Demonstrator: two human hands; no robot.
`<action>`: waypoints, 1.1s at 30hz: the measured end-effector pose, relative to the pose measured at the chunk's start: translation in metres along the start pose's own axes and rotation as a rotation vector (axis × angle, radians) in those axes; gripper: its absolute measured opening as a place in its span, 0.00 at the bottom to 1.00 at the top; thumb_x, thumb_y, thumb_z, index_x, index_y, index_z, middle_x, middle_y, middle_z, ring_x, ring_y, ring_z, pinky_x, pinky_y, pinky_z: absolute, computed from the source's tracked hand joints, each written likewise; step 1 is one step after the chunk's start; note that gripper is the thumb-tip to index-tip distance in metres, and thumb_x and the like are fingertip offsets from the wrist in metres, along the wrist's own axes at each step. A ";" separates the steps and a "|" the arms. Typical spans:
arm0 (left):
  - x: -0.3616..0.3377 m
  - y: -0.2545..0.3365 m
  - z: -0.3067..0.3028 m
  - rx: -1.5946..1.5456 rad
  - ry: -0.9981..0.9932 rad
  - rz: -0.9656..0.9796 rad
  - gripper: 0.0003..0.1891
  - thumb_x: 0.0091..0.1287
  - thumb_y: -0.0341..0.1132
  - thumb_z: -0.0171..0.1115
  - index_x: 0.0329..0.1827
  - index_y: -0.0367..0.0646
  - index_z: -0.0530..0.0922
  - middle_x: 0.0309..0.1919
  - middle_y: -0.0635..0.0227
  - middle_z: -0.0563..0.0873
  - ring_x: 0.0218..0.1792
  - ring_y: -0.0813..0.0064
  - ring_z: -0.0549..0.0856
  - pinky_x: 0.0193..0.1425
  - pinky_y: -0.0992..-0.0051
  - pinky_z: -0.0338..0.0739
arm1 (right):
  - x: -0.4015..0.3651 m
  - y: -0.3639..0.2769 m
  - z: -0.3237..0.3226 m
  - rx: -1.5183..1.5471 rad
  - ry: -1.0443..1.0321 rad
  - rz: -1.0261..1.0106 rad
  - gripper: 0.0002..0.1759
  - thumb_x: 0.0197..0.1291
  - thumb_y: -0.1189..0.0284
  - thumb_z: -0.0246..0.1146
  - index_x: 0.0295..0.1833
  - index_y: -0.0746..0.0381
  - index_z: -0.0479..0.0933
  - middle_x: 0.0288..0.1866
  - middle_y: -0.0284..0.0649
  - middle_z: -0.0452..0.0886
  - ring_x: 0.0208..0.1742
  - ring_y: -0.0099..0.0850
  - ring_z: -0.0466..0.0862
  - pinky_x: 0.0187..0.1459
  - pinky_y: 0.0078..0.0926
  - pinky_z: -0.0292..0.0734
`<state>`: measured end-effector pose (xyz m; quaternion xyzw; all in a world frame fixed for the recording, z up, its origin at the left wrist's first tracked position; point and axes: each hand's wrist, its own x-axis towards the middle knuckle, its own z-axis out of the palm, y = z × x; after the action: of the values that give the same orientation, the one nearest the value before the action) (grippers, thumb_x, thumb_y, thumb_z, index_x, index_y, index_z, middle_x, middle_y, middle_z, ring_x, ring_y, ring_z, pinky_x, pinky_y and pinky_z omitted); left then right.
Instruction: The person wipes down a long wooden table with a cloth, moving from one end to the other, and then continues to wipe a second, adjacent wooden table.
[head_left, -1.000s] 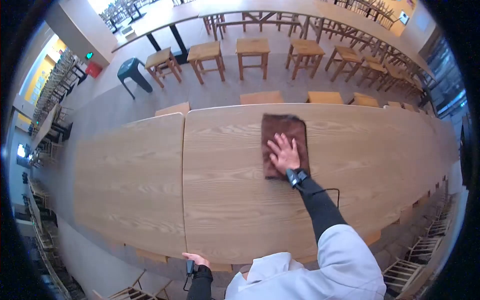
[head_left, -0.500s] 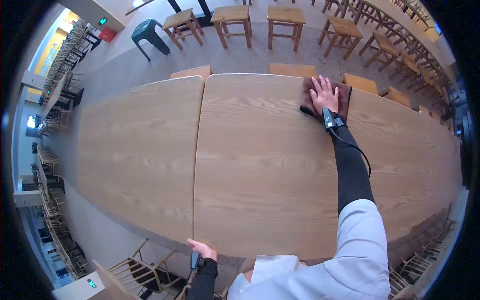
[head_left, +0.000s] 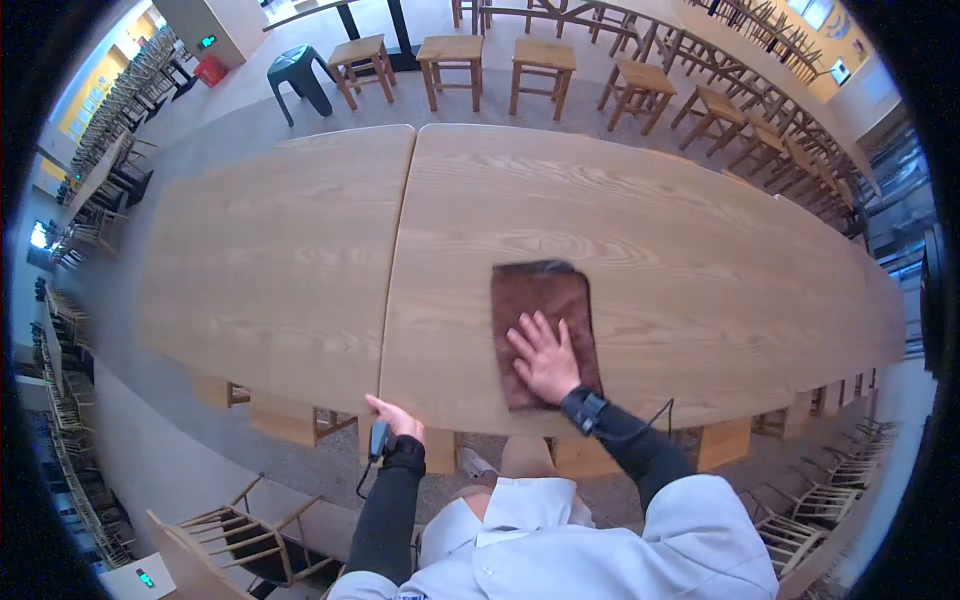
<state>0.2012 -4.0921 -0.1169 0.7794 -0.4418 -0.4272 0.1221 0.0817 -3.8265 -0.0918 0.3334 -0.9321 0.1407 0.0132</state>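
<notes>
A brown cloth [head_left: 530, 300] lies flat on the wood-grain table [head_left: 640, 230], right of the seam between two tabletops. On its lower part my right hand [head_left: 545, 360] presses palm down, open, with the fingers spread. At the near table edge, close to the seam, my left hand [head_left: 398, 418] is closed against the edge with one digit stretched out. Its other fingers are partly hidden. Both wrists carry a small strapped device with a cable.
Wooden stools [head_left: 450, 62] and a dark green stool [head_left: 298, 75] stand in a row beyond the far edge. More stools [head_left: 725, 440] are tucked at the near side. A wooden chair [head_left: 250, 540] stands at lower left, and a red bin [head_left: 209, 70] at upper left.
My right hand has drawn the cloth from the far right edge toward me and left, and the cloth now lies more spread out. My left hand stays by the near edge. The view has shifted.
</notes>
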 end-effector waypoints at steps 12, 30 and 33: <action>0.063 -0.047 0.034 0.048 0.034 0.249 0.40 0.71 0.67 0.44 0.54 0.31 0.81 0.42 0.56 0.89 0.39 0.65 0.88 0.44 0.73 0.79 | -0.062 -0.047 0.003 0.031 -0.117 -0.128 0.30 0.61 0.52 0.61 0.69 0.44 0.70 0.79 0.36 0.59 0.80 0.39 0.53 0.74 0.62 0.44; 0.019 -0.022 0.019 -0.452 0.067 0.175 0.33 0.73 0.58 0.53 0.58 0.30 0.75 0.48 0.58 0.84 0.44 0.64 0.82 0.51 0.67 0.79 | 0.332 0.196 0.024 -0.135 0.096 0.046 0.29 0.64 0.53 0.56 0.72 0.41 0.67 0.79 0.34 0.59 0.80 0.37 0.54 0.75 0.58 0.47; 0.030 -0.034 0.017 -0.514 0.073 0.161 0.32 0.73 0.58 0.53 0.56 0.29 0.76 0.47 0.60 0.84 0.43 0.66 0.82 0.49 0.67 0.79 | 0.376 0.226 0.029 -0.218 0.099 0.129 0.30 0.66 0.51 0.53 0.74 0.39 0.64 0.79 0.32 0.58 0.80 0.36 0.54 0.75 0.57 0.46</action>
<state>0.2150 -4.0935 -0.1632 0.7001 -0.3746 -0.4859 0.3652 -0.3501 -3.9001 -0.1328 0.2619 -0.9597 0.0555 0.0861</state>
